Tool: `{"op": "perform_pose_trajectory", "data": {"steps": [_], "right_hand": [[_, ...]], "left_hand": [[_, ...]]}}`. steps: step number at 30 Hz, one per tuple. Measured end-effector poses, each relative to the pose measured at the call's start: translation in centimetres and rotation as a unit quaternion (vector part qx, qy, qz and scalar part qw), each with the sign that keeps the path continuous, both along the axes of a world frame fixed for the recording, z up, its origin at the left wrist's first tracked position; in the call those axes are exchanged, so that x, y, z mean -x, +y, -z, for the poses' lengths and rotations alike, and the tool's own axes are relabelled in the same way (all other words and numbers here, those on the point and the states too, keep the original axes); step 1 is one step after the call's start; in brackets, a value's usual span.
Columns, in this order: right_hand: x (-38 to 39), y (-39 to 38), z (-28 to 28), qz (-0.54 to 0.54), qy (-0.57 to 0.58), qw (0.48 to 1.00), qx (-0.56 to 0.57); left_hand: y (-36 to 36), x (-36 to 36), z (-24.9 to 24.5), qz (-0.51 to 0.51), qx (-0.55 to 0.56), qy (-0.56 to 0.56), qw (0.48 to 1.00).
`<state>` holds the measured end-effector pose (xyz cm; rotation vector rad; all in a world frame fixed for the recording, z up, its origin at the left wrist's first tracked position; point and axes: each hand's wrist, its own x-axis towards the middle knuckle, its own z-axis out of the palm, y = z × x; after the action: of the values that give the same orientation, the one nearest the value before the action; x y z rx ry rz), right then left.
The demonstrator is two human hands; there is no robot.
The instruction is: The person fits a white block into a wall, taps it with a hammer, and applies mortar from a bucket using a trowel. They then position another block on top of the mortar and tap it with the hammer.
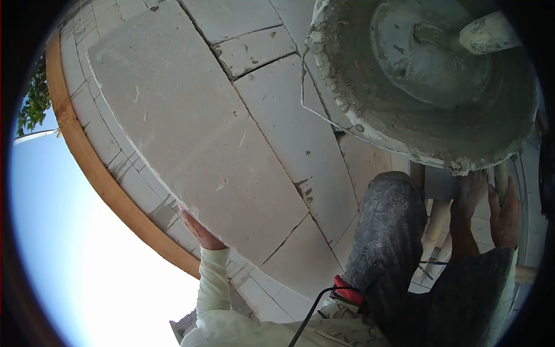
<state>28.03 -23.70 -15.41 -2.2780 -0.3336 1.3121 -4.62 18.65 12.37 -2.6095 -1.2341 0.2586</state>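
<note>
A large pale grey building block (185,115) stands close in front of me, its broad face toward the camera. My left hand (201,230) grips its outer edge, with some fingers hidden behind that edge. On the far right, below the bucket, my right hand (505,214) is closed around what looks like a round grey pole (501,178), partly hidden. Above that hand is a mortar-crusted bucket (399,153) with a wire handle. Wet grey mortar (358,81) lines it, and a pale, mortar-smeared handle (491,33) reaches into it.
Laid blocks (289,110) with dark joints form the wall behind. A wooden beam (98,162) curves along the left, with sky beyond. My dusty trouser knee (399,202) is beneath the bucket. Wooden poles (437,222) and a bare lower leg (462,231) are beside it.
</note>
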Motion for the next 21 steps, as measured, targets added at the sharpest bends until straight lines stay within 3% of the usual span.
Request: {"op": "perform_pose_trajectory", "data": {"steps": [1,3,5,6,8,12,14,17,21], "right_hand": [[-0.2,-0.1,-0.1,-0.03,0.01,0.998,0.047],[0.3,-0.5,0.2,-0.059,-0.03,0.997,0.039],[0.5,-0.4,0.7,-0.06,-0.068,0.996,0.005],[0.5,-0.1,0.9,-0.077,-0.081,0.994,-0.001],[0.7,0.0,0.8,-0.041,-0.059,0.997,0.026],[-0.5,0.6,0.7,-0.061,-0.029,0.996,0.056],[-1.0,0.8,0.8,-0.091,-0.046,0.992,0.075],[-2.1,1.4,0.4,-0.147,-0.096,0.979,0.108],[-2.5,2.5,-1.5,-0.232,-0.181,0.952,0.085]], "left_hand": [[0.1,-0.1,0.1,0.019,0.004,0.011,1.0],[-0.1,-0.3,0.1,-0.083,0.083,-0.127,0.985],[-0.4,-2.4,0.3,-0.222,0.2,-0.309,0.903],[-0.2,-2.5,0.4,-0.233,0.193,-0.325,0.896],[0.4,-2.1,0.4,-0.242,0.163,-0.308,0.906],[-0.6,-3.2,0.2,-0.312,0.202,-0.344,0.862],[-0.2,-2.9,0.3,-0.266,0.167,-0.313,0.897],[0.3,-2.6,0.3,-0.218,0.165,-0.315,0.909],[-0.3,-3.1,-0.5,-0.238,0.199,-0.332,0.891]]}}
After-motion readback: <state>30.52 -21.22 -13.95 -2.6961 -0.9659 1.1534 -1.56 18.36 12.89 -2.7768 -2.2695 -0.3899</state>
